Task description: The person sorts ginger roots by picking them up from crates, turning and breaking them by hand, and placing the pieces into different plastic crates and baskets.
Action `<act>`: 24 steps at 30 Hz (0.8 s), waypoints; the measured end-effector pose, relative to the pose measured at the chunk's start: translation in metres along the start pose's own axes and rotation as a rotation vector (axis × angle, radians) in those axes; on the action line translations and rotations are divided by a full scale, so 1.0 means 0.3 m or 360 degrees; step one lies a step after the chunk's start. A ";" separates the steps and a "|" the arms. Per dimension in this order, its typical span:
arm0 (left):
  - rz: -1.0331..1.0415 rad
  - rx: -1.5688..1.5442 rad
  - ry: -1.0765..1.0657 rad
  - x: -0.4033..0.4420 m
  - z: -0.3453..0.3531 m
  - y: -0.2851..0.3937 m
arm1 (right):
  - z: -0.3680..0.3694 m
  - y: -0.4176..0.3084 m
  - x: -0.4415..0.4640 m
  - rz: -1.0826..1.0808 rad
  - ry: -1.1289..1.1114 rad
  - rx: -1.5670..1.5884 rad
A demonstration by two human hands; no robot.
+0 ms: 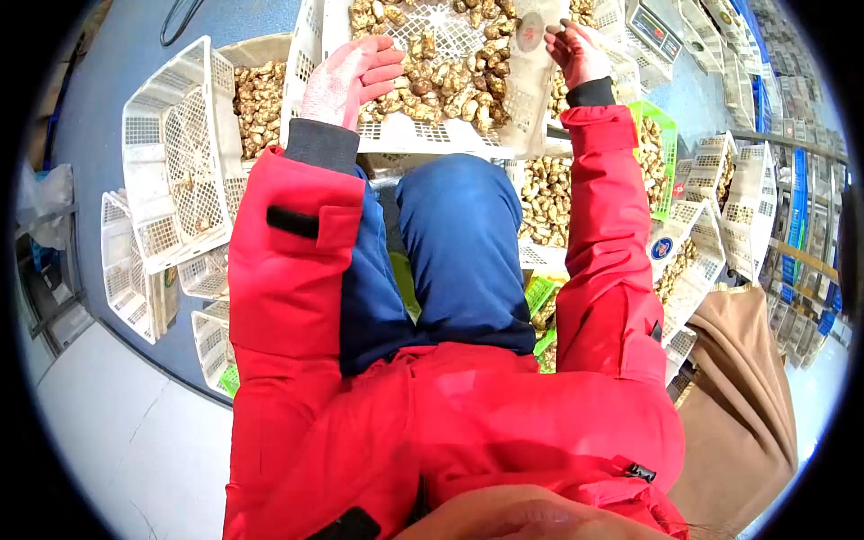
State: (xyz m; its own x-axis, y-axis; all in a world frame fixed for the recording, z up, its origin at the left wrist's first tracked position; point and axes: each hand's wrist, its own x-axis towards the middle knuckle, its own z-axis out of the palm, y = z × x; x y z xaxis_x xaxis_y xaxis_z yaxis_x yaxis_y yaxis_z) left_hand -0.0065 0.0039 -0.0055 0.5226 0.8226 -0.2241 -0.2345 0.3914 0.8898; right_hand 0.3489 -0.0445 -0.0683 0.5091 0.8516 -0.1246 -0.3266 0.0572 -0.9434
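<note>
A white plastic crate (423,137) stands in front of my knees, with brown, knobbly mushroom-like pieces (432,90) spread over its perforated floor. Over its left side is my left hand (354,79), palm turned inward, fingers apart and holding nothing. At the crate's right side, my right hand (576,52) is raised with its fingers slightly curled and spaced, nothing visible between them. Both hands are clear of the pieces.
White crates (171,153) lean at the left, beside a crate of similar pieces (261,108). A green crate (661,162) and more white crates are at the right. A scale display (655,31) stands at the upper right. Brown cloth (733,396) hangs lower right.
</note>
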 end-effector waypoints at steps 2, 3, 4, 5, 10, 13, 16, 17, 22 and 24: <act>0.0034 -0.0006 0.0028 -0.002 0.002 0.006 | 0.045 0.024 -0.026 0.0031 -0.0097 -0.0004; 0.0085 0.0015 0.0028 -0.007 -0.002 0.004 | 0.076 0.038 -0.032 0.0043 -0.0162 -0.0067; 0.0109 -0.0057 0.0008 -0.008 -0.008 0.004 | 0.107 0.054 -0.034 0.0103 -0.0272 -0.0134; 0.0122 -0.0072 0.0009 -0.011 -0.010 0.002 | 0.147 0.064 -0.037 0.0158 -0.0380 -0.0201; 0.0143 -0.0138 0.0094 -0.005 0.002 0.014 | 0.291 0.355 0.111 0.0030 -0.0634 -0.1279; 0.0147 -0.0149 0.0111 -0.002 0.003 0.017 | 0.432 0.452 0.129 -0.0239 -0.0327 -0.2535; 0.0124 -0.0162 0.0100 0.013 -0.022 0.012 | 0.471 0.498 0.156 -0.0243 -0.0276 -0.2755; 0.0132 -0.0197 0.0070 0.015 -0.028 0.011 | 0.467 0.477 0.158 -0.0180 -0.0257 -0.2557; 0.0123 -0.0145 0.0092 0.006 0.000 0.013 | 0.334 0.405 0.040 0.0358 -0.0493 0.0162; 0.0126 -0.0175 0.0073 0.011 0.006 0.005 | 0.350 0.327 -0.055 0.0383 -0.0552 0.0477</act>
State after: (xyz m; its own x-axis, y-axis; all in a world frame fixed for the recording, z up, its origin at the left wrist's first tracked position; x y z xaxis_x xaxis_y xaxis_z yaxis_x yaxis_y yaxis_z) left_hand -0.0037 0.0065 -0.0041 0.4615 0.8697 -0.1751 -0.3632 0.3654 0.8571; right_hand 0.2248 0.0018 -0.1267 0.1143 0.9788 -0.1700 -0.6415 -0.0580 -0.7650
